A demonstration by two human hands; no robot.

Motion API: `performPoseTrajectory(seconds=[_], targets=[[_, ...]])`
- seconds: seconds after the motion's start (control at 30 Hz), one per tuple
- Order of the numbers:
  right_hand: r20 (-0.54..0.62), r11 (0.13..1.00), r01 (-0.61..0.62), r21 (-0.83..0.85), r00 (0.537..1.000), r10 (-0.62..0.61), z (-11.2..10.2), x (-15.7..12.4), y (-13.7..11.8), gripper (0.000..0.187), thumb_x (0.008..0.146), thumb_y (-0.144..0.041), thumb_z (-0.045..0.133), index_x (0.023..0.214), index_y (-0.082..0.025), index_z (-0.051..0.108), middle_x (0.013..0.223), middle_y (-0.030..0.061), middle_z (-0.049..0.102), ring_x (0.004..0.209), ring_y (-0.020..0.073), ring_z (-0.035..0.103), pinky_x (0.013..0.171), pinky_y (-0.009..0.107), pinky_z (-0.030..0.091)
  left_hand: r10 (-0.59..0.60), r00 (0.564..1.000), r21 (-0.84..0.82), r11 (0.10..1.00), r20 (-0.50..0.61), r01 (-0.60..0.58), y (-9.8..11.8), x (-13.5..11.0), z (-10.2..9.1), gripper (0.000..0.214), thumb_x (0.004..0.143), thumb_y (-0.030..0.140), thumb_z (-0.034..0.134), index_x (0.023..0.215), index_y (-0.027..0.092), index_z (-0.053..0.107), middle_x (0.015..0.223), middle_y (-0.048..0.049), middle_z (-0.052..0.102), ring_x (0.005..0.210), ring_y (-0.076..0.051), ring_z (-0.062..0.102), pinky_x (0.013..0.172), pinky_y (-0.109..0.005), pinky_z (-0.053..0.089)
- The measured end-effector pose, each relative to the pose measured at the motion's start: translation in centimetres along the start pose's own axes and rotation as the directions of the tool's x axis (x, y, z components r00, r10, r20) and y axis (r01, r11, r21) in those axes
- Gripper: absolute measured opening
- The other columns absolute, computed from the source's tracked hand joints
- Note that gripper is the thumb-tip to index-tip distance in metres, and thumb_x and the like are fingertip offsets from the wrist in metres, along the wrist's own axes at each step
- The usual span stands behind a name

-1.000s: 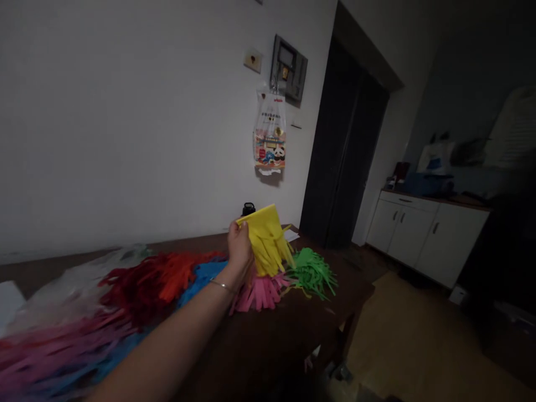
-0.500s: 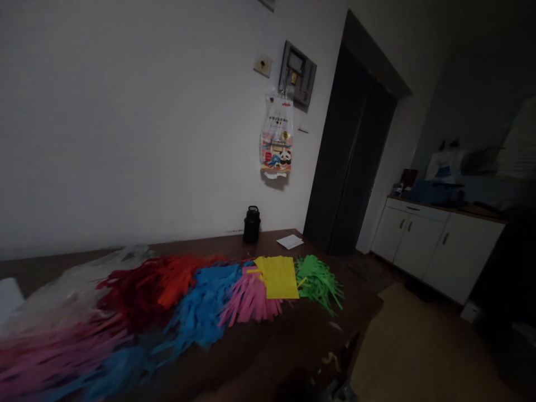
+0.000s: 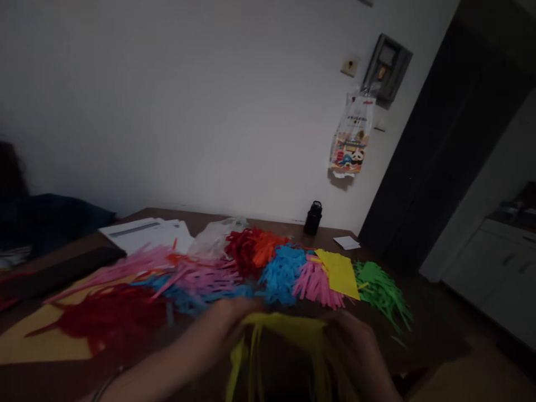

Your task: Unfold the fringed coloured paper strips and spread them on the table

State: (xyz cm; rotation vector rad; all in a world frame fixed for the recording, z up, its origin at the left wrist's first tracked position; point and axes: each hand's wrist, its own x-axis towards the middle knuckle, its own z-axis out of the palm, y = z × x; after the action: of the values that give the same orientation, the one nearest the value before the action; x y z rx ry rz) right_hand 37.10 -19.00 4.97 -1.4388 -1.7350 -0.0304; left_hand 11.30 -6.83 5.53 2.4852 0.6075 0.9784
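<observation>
Between my two hands a yellow fringed paper strip (image 3: 285, 326) is stretched, its cut strands hanging down. My left hand (image 3: 232, 318) grips one end and my right hand (image 3: 349, 332) grips the other; the fingertips are blurred and dim. Just beyond them on the dark table (image 3: 293, 357) lie fringed paper bunches: blue (image 3: 285, 273), pink (image 3: 316, 282) and green (image 3: 381, 290). A flat yellow sheet (image 3: 338, 273) rests over part of the pink bunch. Red (image 3: 243, 245) and orange (image 3: 268, 248) strands lie farther back.
Dark red strands (image 3: 117, 312) spread over a tan sheet (image 3: 37, 340) at the left. White papers (image 3: 151, 234) and a clear plastic bag (image 3: 213, 237) lie behind. A black bottle (image 3: 312, 218) stands near the wall, beside a small white paper (image 3: 347, 243). A person's dark sleeve (image 3: 54, 218) shows far left.
The view has swung left, so the bunches appear farther right. Both my hands have come into view, holding the yellow fringed paper strip.
</observation>
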Motion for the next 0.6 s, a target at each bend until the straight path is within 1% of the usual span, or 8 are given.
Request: performPoseTrajectory(seconds=[0.07, 0.13, 0.23, 0.3, 0.4, 0.5, 0.57, 0.6], targets=[[-0.151, 0.985, 0.128, -0.115, 0.978, -0.145, 1.1, 1.3, -0.9, 0.020, 0.090, -0.017, 0.052, 0.098, -0.025, 0.069, 0.088, 0.0046, 0.072, 0.080, 0.0207, 0.069, 0.069, 0.030, 0.055, 0.125, 0.982, 0.196, 0.976, -0.143, -0.096, -0.4, -0.4, -4.3, 0.035, 0.087, 0.025, 0.048, 0.109, 0.031, 0.073, 0.095, -0.0023, 0.079, 0.085, -0.022, 0.074, 0.076, -0.028, 0.058], [-0.200, 0.938, 0.250, -0.239, 0.933, -0.299, 2.6, 1.7, -1.6, 0.024, 0.093, -0.016, 0.049, 0.105, -0.027, 0.067, 0.091, 0.0036, 0.072, 0.086, 0.0205, 0.068, 0.082, 0.035, 0.055, 0.272, 0.935, 0.344, 0.921, -0.227, -0.185, -1.5, -0.8, -7.5, 0.040, 0.090, 0.025, 0.045, 0.122, 0.035, 0.067, 0.103, -0.0008, 0.078, 0.094, -0.021, 0.070, 0.099, -0.034, 0.048], [-0.070, 0.829, 0.440, -0.345, 0.869, -0.491, 5.9, 0.9, -2.0, 0.034, 0.097, -0.011, 0.038, 0.114, -0.024, 0.065, 0.098, 0.0038, 0.074, 0.096, 0.0198, 0.068, 0.097, 0.039, 0.050, 0.261, 0.965, 0.429, 0.870, 0.016, -0.243, -4.6, -3.4, -9.1, 0.044, 0.090, 0.022, 0.047, 0.128, 0.040, 0.060, 0.108, 0.0032, 0.077, 0.101, -0.021, 0.068, 0.118, -0.047, 0.023], [0.039, 0.762, 0.545, -0.350, 0.821, -0.569, 8.5, 0.0, -1.7, 0.036, 0.099, -0.009, 0.033, 0.114, -0.018, 0.065, 0.101, 0.0063, 0.074, 0.100, 0.0199, 0.068, 0.099, 0.038, 0.050, 0.091, 0.978, 0.452, 0.876, 0.187, -0.168, -7.0, -6.1, -8.5, 0.042, 0.085, 0.019, 0.055, 0.121, 0.039, 0.066, 0.111, 0.0013, 0.077, 0.107, -0.023, 0.068, 0.117, -0.051, 0.022], [0.060, 0.780, 0.572, -0.252, 0.814, -0.578, 11.7, -1.3, -1.2, 0.035, 0.100, -0.011, 0.032, 0.104, -0.015, 0.066, 0.093, 0.0068, 0.075, 0.096, 0.0193, 0.069, 0.097, 0.037, 0.053, 0.033, 0.980, 0.422, 0.899, 0.197, -0.115, -8.5, -9.8, -5.9, 0.048, 0.078, 0.018, 0.063, 0.121, 0.038, 0.067, 0.124, -0.0023, 0.071, 0.114, -0.025, 0.066, 0.109, -0.041, 0.042], [0.059, 0.811, 0.558, -0.178, 0.828, -0.557, 13.2, -2.0, -1.0, 0.030, 0.098, -0.010, 0.036, 0.107, -0.014, 0.064, 0.099, 0.0089, 0.074, 0.103, 0.0196, 0.067, 0.097, 0.037, 0.053, 0.002, 0.974, 0.336, 0.938, 0.227, -0.081, -6.9, -11.1, -2.4, 0.070, 0.079, 0.021, 0.066, 0.142, 0.039, 0.044, 0.146, -0.0017, 0.053, 0.129, -0.026, 0.055, 0.106, -0.034, 0.046], [0.077, 0.830, 0.534, -0.160, 0.845, -0.528, 13.4, -2.2, -0.9, 0.030, 0.095, -0.006, 0.037, 0.106, -0.014, 0.063, 0.100, 0.0098, 0.073, 0.101, 0.0193, 0.067, 0.095, 0.036, 0.054, 0.126, 0.959, 0.208, 0.961, 0.256, -0.182, -5.4, -10.5, 0.4, 0.072, 0.071, 0.029, 0.074, 0.139, 0.036, 0.050, 0.139, -0.0036, 0.060, 0.122, -0.029, 0.059, 0.102, -0.035, 0.050], [0.083, 0.837, 0.525, -0.153, 0.851, -0.518, 13.5, -2.3, -0.8, 0.030, 0.094, -0.005, 0.036, 0.101, -0.015, 0.063, 0.094, 0.0091, 0.073, 0.095, 0.0187, 0.069, 0.092, 0.035, 0.055, 0.106, 0.966, 0.219, 0.963, 0.235, -0.159, -4.9, -9.9, 1.8, 0.061, 0.071, 0.028, 0.073, 0.131, 0.034, 0.058, 0.130, -0.0041, 0.067, 0.114, -0.028, 0.064, 0.097, -0.034, 0.053]])
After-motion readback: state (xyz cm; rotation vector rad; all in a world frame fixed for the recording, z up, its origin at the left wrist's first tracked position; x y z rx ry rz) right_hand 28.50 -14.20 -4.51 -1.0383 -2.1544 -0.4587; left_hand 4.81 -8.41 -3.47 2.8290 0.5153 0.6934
